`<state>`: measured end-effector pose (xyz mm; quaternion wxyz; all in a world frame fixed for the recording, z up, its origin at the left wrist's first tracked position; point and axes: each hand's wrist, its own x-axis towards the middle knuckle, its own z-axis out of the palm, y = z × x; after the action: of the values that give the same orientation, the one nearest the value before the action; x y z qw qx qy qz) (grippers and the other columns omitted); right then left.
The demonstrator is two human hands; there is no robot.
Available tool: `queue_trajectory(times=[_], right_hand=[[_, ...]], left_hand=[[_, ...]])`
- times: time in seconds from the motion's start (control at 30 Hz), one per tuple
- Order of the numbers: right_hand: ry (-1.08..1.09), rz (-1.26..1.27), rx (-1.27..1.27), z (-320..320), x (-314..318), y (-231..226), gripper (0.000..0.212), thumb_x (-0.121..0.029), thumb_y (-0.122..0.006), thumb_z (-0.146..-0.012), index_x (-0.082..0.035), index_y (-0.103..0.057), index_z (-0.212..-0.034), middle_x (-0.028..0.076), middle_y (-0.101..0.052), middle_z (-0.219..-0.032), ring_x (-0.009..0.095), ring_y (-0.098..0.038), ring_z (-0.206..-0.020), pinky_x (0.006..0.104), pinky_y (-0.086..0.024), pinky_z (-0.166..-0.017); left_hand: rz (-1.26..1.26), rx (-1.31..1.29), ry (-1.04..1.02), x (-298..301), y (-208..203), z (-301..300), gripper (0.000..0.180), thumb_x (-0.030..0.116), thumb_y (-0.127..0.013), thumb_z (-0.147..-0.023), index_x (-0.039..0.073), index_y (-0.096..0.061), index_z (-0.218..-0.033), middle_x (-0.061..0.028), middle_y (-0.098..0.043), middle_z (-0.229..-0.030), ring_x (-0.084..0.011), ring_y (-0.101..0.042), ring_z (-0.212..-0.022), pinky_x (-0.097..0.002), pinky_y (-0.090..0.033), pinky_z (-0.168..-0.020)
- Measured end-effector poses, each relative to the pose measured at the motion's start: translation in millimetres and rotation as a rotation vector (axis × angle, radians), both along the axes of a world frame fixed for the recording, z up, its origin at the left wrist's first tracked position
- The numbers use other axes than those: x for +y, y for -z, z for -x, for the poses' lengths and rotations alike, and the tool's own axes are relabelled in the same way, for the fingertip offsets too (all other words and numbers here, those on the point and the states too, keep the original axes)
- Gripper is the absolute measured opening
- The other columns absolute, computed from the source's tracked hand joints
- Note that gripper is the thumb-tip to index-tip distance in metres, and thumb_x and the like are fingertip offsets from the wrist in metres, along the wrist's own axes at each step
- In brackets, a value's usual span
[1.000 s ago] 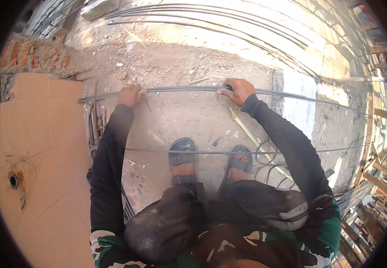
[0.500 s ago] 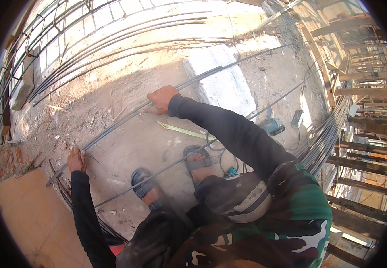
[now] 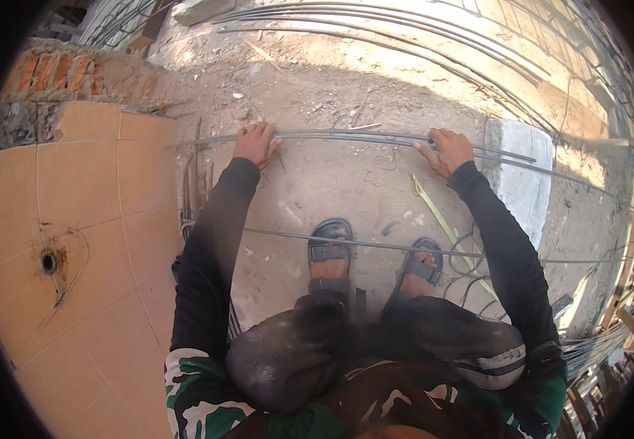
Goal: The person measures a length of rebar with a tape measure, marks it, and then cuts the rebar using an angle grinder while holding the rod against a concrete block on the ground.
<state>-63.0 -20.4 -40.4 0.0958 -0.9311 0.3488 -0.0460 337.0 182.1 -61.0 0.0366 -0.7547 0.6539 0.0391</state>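
Note:
Several thin steel rods (image 3: 346, 134) lie side by side across the dirt in front of me, spanning both hands. Near their left end, my left hand (image 3: 257, 143) has its fingers curled over them. My right hand (image 3: 445, 150) is closed round the rods farther right, its thumb on the near side. To the right, the rods pass over a whitish slab (image 3: 519, 172). A separate single rod (image 3: 383, 244) runs closer to me, crossing over my sandalled feet.
Orange floor tiles (image 3: 76, 183) with a pipe hole (image 3: 48, 262) lie left, below broken brickwork (image 3: 46, 73). More rods (image 3: 397, 25) stretch along the far side. A pale green strip (image 3: 434, 208) and dark cable lie by my right foot. A rod bundle (image 3: 595, 350) sits lower right.
My view has turned, so the rods now run nearly level across it. Both hands remain on the rods; the right one now sits farther from the left.

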Motion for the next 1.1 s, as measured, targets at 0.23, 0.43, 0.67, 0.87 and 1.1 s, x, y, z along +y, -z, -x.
queue_trajectory(times=[0.23,0.43,0.67,0.87,1.1], right_hand=[[-0.019,-0.047,-0.010,-0.5,1.3,1.0,0.045,-0.050,-0.054,-0.091,-0.005,-0.061,-0.094,0.011,-0.061,-0.084,0.028,-0.060,-0.082,0.0405,-0.044,-0.075],[-0.086,0.159,-0.388,11.6,13.8,-33.0,0.036,-0.035,-0.065,-0.087,-0.007,-0.058,-0.109,0.012,-0.060,-0.099,0.029,-0.060,-0.092,0.0410,-0.046,-0.083],[0.043,-0.461,-0.213,101.8,102.6,-99.7,0.031,-0.034,-0.060,-0.091,-0.004,-0.063,-0.084,0.014,-0.057,-0.057,0.032,-0.058,-0.051,0.0418,-0.046,-0.051],[0.469,-1.145,0.017,219.4,269.5,-42.7,0.040,-0.035,-0.050,-0.097,0.001,-0.064,-0.106,0.022,-0.065,-0.085,0.028,-0.065,-0.078,0.0365,-0.049,-0.071],[1.039,-1.924,-0.801,209.5,349.0,-15.6,0.047,-0.043,-0.046,-0.100,0.000,-0.061,-0.114,0.008,-0.063,-0.099,0.016,-0.059,-0.091,0.0302,-0.046,-0.084]], left_hand=[[0.010,0.047,-0.052,5.0,-4.8,7.2,0.034,0.038,-0.050,-0.094,0.010,-0.056,-0.113,-0.0116,-0.059,-0.106,-0.0292,-0.055,-0.105,-0.0462,-0.039,-0.092],[0.036,0.055,-0.012,-6.3,13.5,4.3,0.034,0.036,-0.048,-0.095,0.010,-0.057,-0.115,-0.0127,-0.060,-0.110,-0.0307,-0.055,-0.107,-0.0454,-0.040,-0.092],[0.115,0.067,0.060,2.3,45.2,-31.6,0.045,0.041,-0.032,-0.101,0.009,-0.057,-0.121,-0.0165,-0.062,-0.111,-0.0363,-0.057,-0.106,-0.0451,-0.043,-0.091],[0.066,0.193,0.012,-9.6,41.9,-27.5,0.046,0.040,-0.033,-0.102,0.005,-0.058,-0.119,-0.0201,-0.061,-0.114,-0.0384,-0.059,-0.105,-0.0429,-0.046,-0.090],[0.192,0.273,0.123,-51.5,8.6,42.3,0.049,0.039,-0.032,-0.102,0.002,-0.054,-0.126,-0.0209,-0.058,-0.121,-0.0373,-0.056,-0.110,-0.0427,-0.044,-0.094]])
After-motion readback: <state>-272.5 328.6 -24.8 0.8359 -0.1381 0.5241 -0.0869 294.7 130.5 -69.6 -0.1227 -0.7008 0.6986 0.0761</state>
